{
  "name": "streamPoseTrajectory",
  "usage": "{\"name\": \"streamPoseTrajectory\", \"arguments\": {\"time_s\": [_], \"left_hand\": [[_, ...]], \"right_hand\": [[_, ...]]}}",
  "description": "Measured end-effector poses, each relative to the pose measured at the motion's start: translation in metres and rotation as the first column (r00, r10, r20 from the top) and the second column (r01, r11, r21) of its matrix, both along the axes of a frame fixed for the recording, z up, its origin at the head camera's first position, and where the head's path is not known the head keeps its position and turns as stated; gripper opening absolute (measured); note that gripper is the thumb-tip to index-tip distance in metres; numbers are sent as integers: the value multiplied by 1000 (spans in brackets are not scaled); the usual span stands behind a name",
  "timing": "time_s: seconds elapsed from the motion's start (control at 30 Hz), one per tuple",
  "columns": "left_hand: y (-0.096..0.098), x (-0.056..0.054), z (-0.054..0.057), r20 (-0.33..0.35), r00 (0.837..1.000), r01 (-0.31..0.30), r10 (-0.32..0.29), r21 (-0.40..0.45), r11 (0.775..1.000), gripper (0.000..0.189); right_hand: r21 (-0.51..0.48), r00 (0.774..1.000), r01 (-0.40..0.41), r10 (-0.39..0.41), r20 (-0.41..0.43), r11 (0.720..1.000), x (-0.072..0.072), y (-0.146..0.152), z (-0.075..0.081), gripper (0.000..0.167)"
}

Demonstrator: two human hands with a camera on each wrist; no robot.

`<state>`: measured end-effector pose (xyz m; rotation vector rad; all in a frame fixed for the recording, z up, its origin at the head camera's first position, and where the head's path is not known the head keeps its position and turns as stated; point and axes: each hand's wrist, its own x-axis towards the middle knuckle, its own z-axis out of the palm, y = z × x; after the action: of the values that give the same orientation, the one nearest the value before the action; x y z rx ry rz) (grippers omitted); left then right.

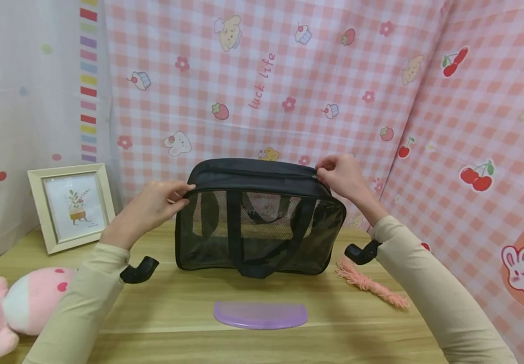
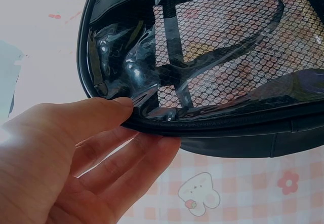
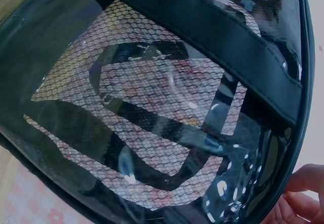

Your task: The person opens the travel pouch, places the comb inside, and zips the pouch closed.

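Note:
A black toiletry bag [image 1: 280, 183] with clear front, mesh back and strap handles stands upright on the wooden table. My left hand [image 1: 150, 205] pinches its upper left corner; in the left wrist view the thumb [image 2: 109, 112] lies on the clear panel and the other fingers are behind the piped edge. At the right end of the top, my right hand [image 1: 341, 174] pinches the zipper pull [image 1: 315, 176]. Along the top the zipper line looks closed. In the right wrist view only part of the right hand [image 3: 301, 196] shows, beyond the bag's edge.
A purple comb [image 1: 260, 318] lies in front of the bag. Pink yarn [image 1: 373, 287] is bundled at the right. On the left are a picture frame [image 1: 39, 202] and a pink plush toy [image 1: 27, 303]. A checked cloth [image 1: 325, 65] hangs behind.

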<state>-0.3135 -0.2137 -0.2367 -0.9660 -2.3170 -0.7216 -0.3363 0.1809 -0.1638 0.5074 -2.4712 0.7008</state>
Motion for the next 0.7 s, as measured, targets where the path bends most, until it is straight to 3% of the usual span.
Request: {"name": "streamPoseTrajectory", "arguments": {"time_s": [0.27, 0.7], "left_hand": [[1, 0, 0, -8, 1000, -3, 3, -5, 1000, 25], [1, -1, -1, -16, 1000, -5, 5, -4, 1000, 25]], "right_hand": [[30, 998, -33, 35, -45, 999, -1, -10, 5, 22], [28, 999, -44, 44, -4, 999, -2, -16, 10, 22]]}}
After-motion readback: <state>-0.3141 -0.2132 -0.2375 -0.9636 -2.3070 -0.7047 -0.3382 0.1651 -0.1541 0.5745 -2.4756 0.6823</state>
